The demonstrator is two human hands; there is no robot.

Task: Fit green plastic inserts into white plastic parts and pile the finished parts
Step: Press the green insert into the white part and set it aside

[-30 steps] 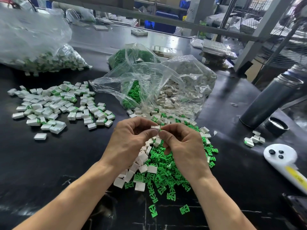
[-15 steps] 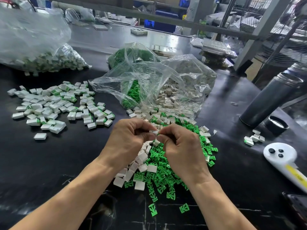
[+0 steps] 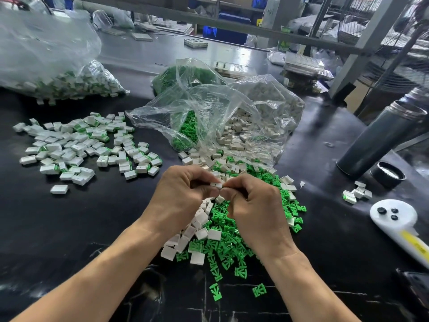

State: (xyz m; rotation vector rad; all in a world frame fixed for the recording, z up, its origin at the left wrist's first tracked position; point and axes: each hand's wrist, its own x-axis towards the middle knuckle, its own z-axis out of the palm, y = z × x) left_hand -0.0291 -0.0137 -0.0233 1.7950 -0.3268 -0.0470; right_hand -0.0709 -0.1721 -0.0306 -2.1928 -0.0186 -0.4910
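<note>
My left hand (image 3: 183, 196) and my right hand (image 3: 255, 210) meet fingertip to fingertip above a loose heap. Between them both hands pinch a small white plastic part (image 3: 216, 185); any insert in it is hidden by my fingers. Under my hands lie the green plastic inserts (image 3: 222, 247) mixed with bare white parts (image 3: 197, 231). To the left spreads the pile of finished white parts with green showing (image 3: 86, 147).
An open clear bag (image 3: 209, 119) of green and white pieces lies behind the heap. A second bag of finished parts (image 3: 58, 82) sits far left. At right stand a dark flask (image 3: 380, 140), its cap (image 3: 387, 174), a few parts (image 3: 357, 194) and a white controller (image 3: 399, 226).
My hands stayed together over the heap, sinking slightly, and my fingers have shifted on the white part between them. The piles have not moved.
</note>
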